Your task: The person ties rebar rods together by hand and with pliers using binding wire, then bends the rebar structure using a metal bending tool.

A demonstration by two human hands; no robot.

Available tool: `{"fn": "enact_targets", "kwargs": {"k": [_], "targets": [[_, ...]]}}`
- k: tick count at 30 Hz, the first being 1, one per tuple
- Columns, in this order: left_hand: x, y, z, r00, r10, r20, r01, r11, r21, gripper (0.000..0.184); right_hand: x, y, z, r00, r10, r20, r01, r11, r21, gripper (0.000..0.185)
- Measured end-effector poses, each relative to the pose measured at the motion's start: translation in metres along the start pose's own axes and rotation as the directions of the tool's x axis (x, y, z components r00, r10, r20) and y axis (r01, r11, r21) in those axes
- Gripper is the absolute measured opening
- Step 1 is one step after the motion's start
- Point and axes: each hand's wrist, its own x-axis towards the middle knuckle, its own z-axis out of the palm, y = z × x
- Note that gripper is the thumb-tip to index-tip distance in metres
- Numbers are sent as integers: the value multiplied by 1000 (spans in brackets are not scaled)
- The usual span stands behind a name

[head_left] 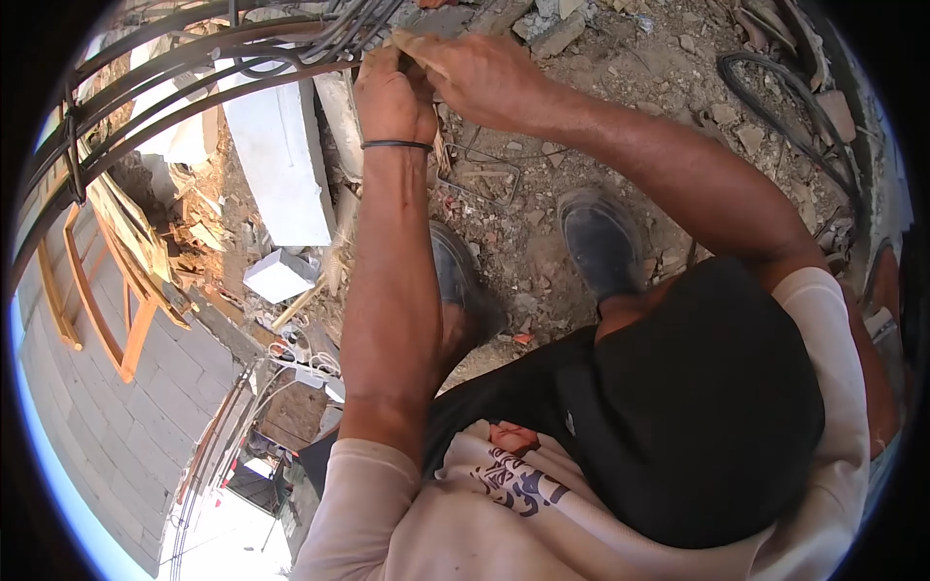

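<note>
My left hand point(395, 105), with a black band at the wrist, is closed beside the ends of a bundle of steel reinforcing bars point(184, 73). Touching it from the right is my right hand point(484, 79), its fingers pinched together. Whatever the two hands grip is too small and too covered to name. Bent steel stirrups point(354, 29) loop around the bars just above and left of my fingers. A thin bent wire point(499, 184) lies on the ground below my hands.
Broken rubble point(542, 165) covers the ground around my shoes point(601, 237). A pale slab point(281, 145) lies under the bars, near a white block point(281, 276). Wooden frames point(121, 310) lean at the left by a grey block wall point(116, 426). A dark coiled cable point(794, 102) lies right.
</note>
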Motion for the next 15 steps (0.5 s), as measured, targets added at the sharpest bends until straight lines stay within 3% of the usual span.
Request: {"fn": "enact_targets", "kwargs": {"k": [3, 8, 10, 13, 14, 15], "targets": [[-8, 0, 4, 1000, 11, 16, -11, 1000, -10, 15, -5, 10, 4, 989, 50, 137, -52, 999, 10, 50], [-3, -6, -2, 995, 3, 96, 8, 994, -107, 24, -13, 14, 3, 994, 34, 101, -43, 995, 87, 51], [0, -14, -9, 974, -62, 217, 143, 913, -383, 27, -13, 14, 1, 998, 22, 54, -30, 990, 140, 51], [9, -28, -14, 947, -24, 319, 198, 827, -526, 28, -12, 11, -6, 997, 33, 71, -44, 984, 175, 50], [11, -32, -15, 944, -8, 331, 217, 770, -601, 28, -13, 7, -7, 989, 59, 137, -79, 986, 149, 50], [10, -30, -10, 943, 12, 333, 190, 801, -567, 30, -11, 4, -8, 976, 86, 202, -112, 987, 120, 51]]}}
